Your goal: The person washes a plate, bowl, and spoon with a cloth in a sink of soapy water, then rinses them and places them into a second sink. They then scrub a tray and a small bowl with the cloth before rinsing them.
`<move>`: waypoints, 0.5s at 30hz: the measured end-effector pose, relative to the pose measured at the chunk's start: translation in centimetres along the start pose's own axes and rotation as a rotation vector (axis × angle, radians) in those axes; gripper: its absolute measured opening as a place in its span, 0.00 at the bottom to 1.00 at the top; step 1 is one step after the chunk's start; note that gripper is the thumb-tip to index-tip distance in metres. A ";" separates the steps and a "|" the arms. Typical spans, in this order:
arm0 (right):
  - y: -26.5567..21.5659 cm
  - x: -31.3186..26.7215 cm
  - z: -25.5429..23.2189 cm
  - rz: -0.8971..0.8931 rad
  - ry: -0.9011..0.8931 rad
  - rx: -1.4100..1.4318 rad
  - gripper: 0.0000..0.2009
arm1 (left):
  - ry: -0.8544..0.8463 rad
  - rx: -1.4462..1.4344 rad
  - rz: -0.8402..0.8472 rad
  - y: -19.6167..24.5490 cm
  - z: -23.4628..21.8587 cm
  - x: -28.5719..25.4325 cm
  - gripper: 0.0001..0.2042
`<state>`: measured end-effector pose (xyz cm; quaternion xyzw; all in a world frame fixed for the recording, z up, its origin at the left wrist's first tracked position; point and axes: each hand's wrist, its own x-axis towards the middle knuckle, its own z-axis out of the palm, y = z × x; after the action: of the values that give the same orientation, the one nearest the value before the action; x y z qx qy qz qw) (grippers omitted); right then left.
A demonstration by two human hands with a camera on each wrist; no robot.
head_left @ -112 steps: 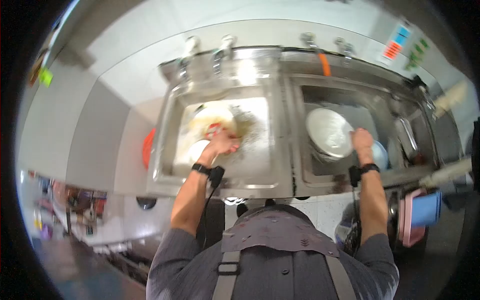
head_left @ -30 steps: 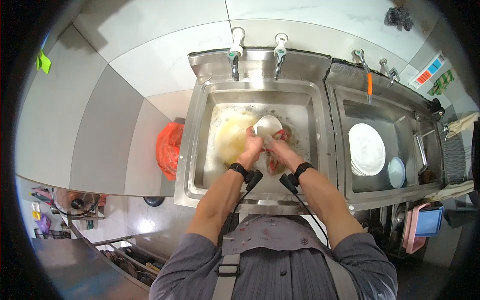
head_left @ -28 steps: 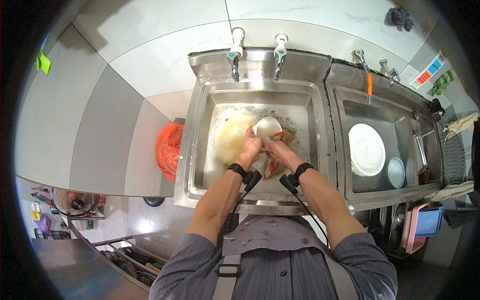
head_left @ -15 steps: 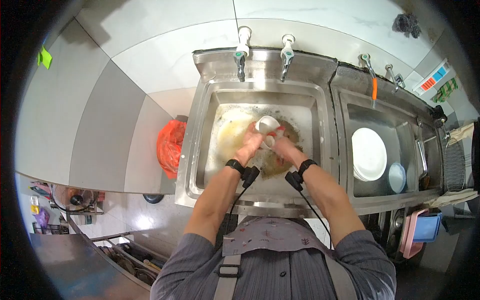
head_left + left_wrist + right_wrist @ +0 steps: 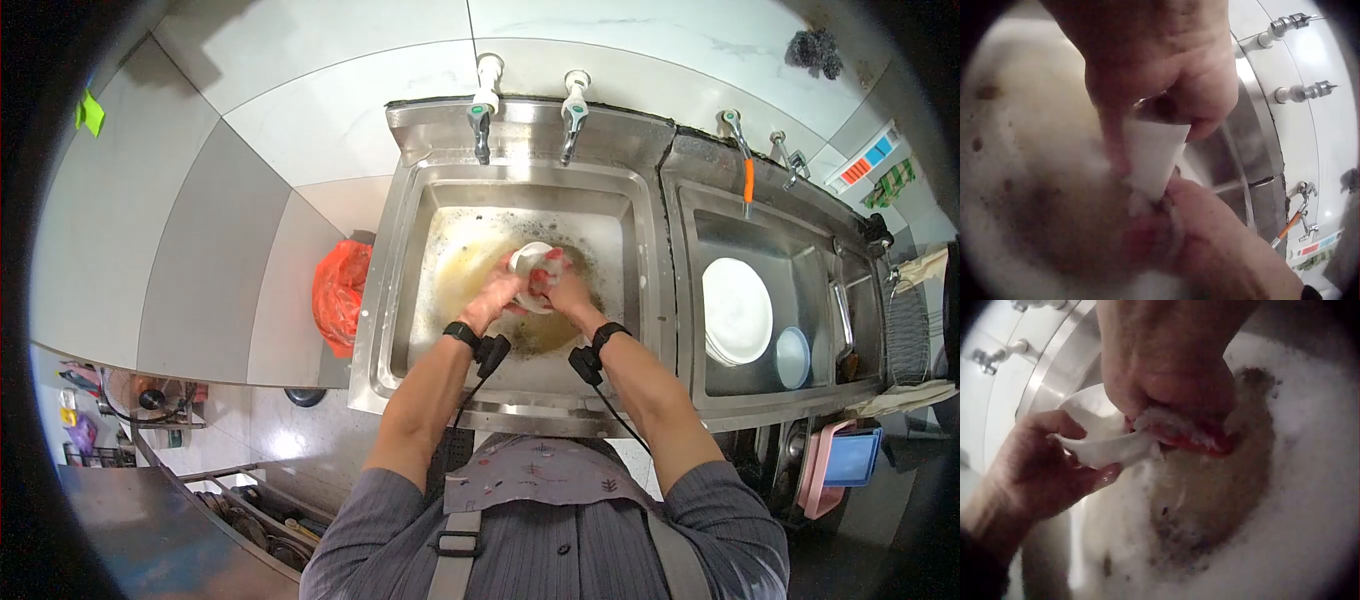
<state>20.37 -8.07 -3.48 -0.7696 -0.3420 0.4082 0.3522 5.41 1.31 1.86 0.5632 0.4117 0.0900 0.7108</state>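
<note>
Over the left sink basin [image 5: 600, 350], my left hand [image 5: 493, 299] grips a small white bowl [image 5: 1107, 452] by its rim, thumb on one side and fingers on the other. My right hand [image 5: 568, 290] holds a red and white cloth [image 5: 1191, 439] pressed against the bowl. In the left wrist view the bowl [image 5: 1155, 153] shows as a pale wedge between both hands. Another white dish [image 5: 1088, 403] lies behind it, partly hidden. Murky, foamy water surrounds the hands.
White plates [image 5: 738, 312] are stacked in the right basin beside a light blue bowl [image 5: 793, 358]. Taps [image 5: 482, 120] stand along the back; one has an orange hose [image 5: 748, 180]. A red plastic bag [image 5: 340, 298] sits left of the sink.
Both hands came from being apart, the right one over the plates, to meet in the left basin. Since half a second ago the held bowl has tilted and the cloth has shifted onto it.
</note>
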 end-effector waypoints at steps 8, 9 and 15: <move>2.3 2.0 3.6 0.074 -0.139 0.628 0.26 | 0.251 0.115 0.157 -1.4 1.1 1.1 0.42; 4.4 3.7 4.2 -0.122 -0.067 0.511 0.25 | 0.077 0.009 0.065 0.3 0.7 0.0 0.42; 6.7 5.7 2.0 -0.202 0.156 -0.023 0.22 | -0.019 -0.054 0.071 2.2 0.1 -0.9 0.46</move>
<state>22.71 -6.33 -12.01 -0.7646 -0.3939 0.3057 0.4084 5.67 1.44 4.23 0.5588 0.3819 0.1209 0.7262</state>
